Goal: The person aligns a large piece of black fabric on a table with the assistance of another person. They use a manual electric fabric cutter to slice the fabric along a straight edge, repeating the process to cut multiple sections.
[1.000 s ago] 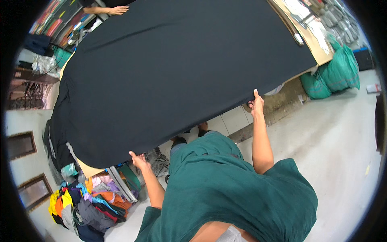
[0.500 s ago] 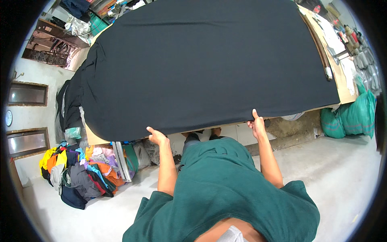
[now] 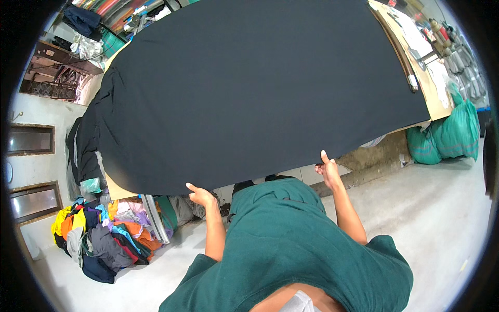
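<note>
A wide sheet of black fabric (image 3: 249, 93) is spread over a large table and fills most of the upper picture. Its near edge is pinched at the left by my left hand (image 3: 201, 196), thumb on top and fingers curled beneath. Farther right along the same edge, my right hand (image 3: 328, 171) grips the cloth in the same way, thumb pointing up. The fingers under the fabric are partly hidden. Between the hands the edge runs nearly straight, while small folds show toward the left end, where the cloth hangs over the table's side.
Colourful clothes lie heaped (image 3: 112, 234) on the floor at left, beside a metal table leg (image 3: 155, 218). A long wooden strip (image 3: 395, 47) rests along the fabric's right side. Stuffed green sacks (image 3: 444, 135) stand by the table's right corner; rolls and bundles fill the far right.
The cloth's near edge has come closer to me between both hands, which keep their hold. A crease across the far part has smoothed out. The whole view has tilted slightly.
</note>
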Demonstrator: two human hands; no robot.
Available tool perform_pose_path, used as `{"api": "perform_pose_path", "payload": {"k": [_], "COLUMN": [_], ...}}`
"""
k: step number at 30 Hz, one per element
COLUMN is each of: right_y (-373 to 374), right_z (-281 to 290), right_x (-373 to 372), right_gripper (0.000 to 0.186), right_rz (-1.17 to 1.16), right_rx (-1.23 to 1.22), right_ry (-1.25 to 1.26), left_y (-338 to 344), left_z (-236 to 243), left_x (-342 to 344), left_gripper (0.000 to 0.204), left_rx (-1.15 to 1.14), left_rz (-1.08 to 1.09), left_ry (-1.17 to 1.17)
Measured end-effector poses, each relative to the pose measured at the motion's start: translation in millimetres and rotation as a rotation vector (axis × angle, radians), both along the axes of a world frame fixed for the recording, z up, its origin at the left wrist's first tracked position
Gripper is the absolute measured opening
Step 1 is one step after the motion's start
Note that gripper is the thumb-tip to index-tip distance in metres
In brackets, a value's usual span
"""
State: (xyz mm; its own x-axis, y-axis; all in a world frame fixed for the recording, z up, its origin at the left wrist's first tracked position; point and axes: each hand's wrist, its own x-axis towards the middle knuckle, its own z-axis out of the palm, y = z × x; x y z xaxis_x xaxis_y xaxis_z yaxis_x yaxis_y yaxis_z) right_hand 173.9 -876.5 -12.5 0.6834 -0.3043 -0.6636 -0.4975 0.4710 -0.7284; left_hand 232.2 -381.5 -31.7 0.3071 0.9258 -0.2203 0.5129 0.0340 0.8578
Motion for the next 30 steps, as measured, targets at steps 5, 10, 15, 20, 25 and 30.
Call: {"api": "perform_pose_path", "payload": {"k": [5,10,15,20,25,30], "right_y": [3,-5,-19,-69,-175,-243], "right_z": [-5,-29,-48,-56,-90,-83], "right_x": [6,3,1,28,60,61], "right_gripper": [0.048,0.071,0.073,0.065,0.048,0.041], "right_rz": [0.056,0.032,-0.012,-0.444,-0.921,-0.896], "right_rx": [-0.001,-0.023,-0.115,-0.222,-0.444,-0.786], "right_ry": [-0.003,0.047,0.007,0.003,-0.114,0.242], "left_y": [5,8,30,40,55,74], "left_z": [-19,-29,-54,-60,-58,-52], "left_x": [-2,-3,-10,-12,-3,4], "left_gripper": [0.084,0.087,0.079,0.080,0.069,0.061], "left_rx": [0.009,0.075,-0.150,-0.330,-0.373,-0.405], "left_rz": [-0.057,-0.104,-0.196,-0.170,-0.185,-0.205], "left_ry": [0.076,0.074,-0.030,-0.064,-0.113,-0.035]}}
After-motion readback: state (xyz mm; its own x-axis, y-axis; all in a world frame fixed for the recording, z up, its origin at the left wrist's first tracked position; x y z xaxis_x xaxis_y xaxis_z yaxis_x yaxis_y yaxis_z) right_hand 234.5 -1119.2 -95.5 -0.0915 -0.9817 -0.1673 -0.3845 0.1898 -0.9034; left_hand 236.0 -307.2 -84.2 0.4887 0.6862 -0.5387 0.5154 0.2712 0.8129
